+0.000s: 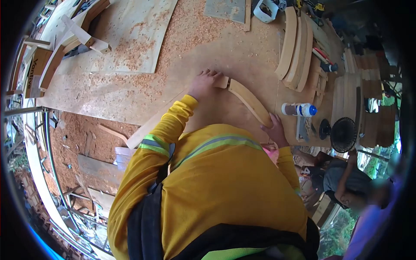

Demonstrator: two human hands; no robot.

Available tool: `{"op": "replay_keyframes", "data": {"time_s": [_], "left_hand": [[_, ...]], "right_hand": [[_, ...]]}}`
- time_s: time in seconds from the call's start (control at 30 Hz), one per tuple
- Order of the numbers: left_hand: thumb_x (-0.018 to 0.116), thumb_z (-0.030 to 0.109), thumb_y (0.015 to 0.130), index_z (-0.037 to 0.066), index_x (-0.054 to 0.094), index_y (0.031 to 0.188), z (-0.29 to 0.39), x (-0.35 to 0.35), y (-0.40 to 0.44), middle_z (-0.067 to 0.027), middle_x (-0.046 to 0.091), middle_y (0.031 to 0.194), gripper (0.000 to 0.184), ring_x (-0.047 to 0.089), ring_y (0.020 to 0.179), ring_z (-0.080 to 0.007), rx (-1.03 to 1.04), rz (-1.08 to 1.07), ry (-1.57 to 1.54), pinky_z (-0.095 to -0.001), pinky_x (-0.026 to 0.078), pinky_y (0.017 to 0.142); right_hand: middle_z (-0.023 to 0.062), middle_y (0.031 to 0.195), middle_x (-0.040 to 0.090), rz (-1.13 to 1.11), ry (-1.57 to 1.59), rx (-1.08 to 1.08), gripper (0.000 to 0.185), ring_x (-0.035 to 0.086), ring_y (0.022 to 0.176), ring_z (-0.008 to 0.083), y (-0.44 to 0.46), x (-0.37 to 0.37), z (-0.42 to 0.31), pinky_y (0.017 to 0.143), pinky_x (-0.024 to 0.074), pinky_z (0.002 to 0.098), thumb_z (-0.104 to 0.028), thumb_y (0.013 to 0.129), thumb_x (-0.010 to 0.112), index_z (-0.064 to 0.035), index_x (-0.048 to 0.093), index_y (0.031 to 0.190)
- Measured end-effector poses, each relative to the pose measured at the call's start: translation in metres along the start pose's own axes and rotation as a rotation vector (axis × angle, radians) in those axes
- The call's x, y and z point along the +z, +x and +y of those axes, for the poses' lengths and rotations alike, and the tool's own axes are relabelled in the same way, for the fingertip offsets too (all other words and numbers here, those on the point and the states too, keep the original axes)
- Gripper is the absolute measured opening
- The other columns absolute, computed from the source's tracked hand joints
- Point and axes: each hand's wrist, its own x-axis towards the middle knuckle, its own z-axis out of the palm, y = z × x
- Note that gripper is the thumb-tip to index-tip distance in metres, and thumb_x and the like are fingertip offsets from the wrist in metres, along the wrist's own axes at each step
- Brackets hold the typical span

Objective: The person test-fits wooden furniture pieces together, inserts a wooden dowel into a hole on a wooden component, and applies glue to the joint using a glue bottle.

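Your left hand (206, 84) lies over a short wooden piece (222, 82), fingers bent; its far side is hidden, so how firmly the grip closes cannot be told. Your right hand (275, 131) has a narrow grip on the near end of a curved wooden piece (250, 102), thumb and fingers at either side of that end. The curved piece lies on the worktop (242, 50) between your hands, its far end close beside the short piece; whether the two touch cannot be told.

By your left sleeve, a long pale board (145, 129) runs out at a slant, partly covered by your arm. To the right of your right hand you have a bottle with a blue cap (299, 109) lying on its side, and past it a black fan (343, 134). Beyond your hands, wood shavings (186, 32) are scattered across the worktop and over a plywood sheet (130, 32). Several curved boards (297, 52) lie side by side at the far right, with a white container (265, 11) to their left. At the far left stand a wooden frame (74, 40) and a cardboard box (37, 71). Another person (353, 184) is at the lower right, near the fan.
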Motion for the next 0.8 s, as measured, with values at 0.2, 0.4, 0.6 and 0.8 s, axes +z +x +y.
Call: {"op": "replay_keyframes", "data": {"time_s": [0.2,0.4,0.6,0.8], "left_hand": [[0.064,0.012,0.083,0.012,0.055,0.139,0.001,-0.001,-0.006,-0.0064,0.06,0.135,0.056,0.054,0.124,-0.0302,-0.018,0.015,-0.006,-0.0394,0.046,0.106],[0.058,0.004,0.083,0.011,0.054,0.141,0.002,-0.006,-0.006,-0.0067,0.057,0.138,0.059,0.053,0.127,-0.031,-0.004,0.005,-0.014,-0.039,0.045,0.107],[0.058,0.004,0.083,0.01,0.053,0.142,0.002,-0.004,-0.006,-0.0067,0.057,0.138,0.06,0.053,0.128,-0.0309,-0.007,0.006,0.007,-0.0388,0.045,0.108],[0.06,0.002,0.08,0.011,0.052,0.142,0.009,-0.015,-0.004,-0.0068,0.056,0.14,0.064,0.05,0.131,-0.0311,-0.041,-0.059,-0.012,-0.0389,0.044,0.109]], "right_hand": [[0.0256,0.145,0.048,-0.031,-0.009,0.042,0.084,0.048,0.135,0.038,0.007,0.011,0.02,0.112,0.0418,0.0432,-0.033,0.076,0.087,0.003,0.05,0.142],[0.0214,0.138,0.052,0.016,-0.009,0.02,0.081,0.052,0.128,0.0331,0.006,0.013,0.021,0.109,0.043,0.0394,-0.025,0.075,0.089,0.0088,0.05,0.138],[0.023,0.143,0.05,-0.042,0.007,0.078,0.084,0.051,0.132,0.0351,0.008,0.004,0.009,0.11,0.0436,0.0414,-0.029,0.073,0.089,0.0046,0.051,0.141],[0.0217,0.141,0.052,0.022,0.038,0.034,0.083,0.052,0.13,0.0347,-0.001,0.013,0.008,0.109,0.0445,0.0416,-0.027,0.073,0.089,0.0039,0.052,0.14]]}}
